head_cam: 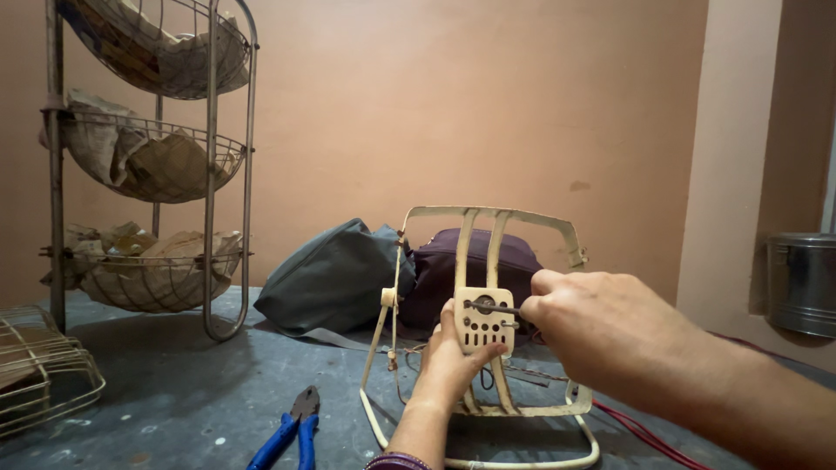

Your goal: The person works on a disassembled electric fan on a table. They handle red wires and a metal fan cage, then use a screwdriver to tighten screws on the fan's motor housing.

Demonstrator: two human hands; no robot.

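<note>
A three-tier wire basket rack (209, 174) is standing at the left against the peach wall, each basket holding crumpled paper or cloth linings. A round metal container (801, 283) is sitting at the right edge; its contents are not showing. A cream wire cage (39, 365) is lying at the far left edge of the dark grey floor (174, 409).

In the middle, a cream-painted metal fan frame with a slotted square centre plate (484, 324) is standing upright on its tubular base. The left hand (448, 365) is gripping that plate from below, thumb pressing across its lower front. The right hand (601, 335) is pinching the thin dark shaft of a tool (495, 306), whose tip is meeting the round hole in the plate; whether the other fingers are curled tight cannot be told.

Behind the frame, a grey soft bag (335, 274) and a purple bag (440, 274) are resting against each other. Blue-handled pliers (292, 426) are lying near the frame's left, with bare floor between them and the rack. A red cord (644, 435) is running along the floor at the right.
</note>
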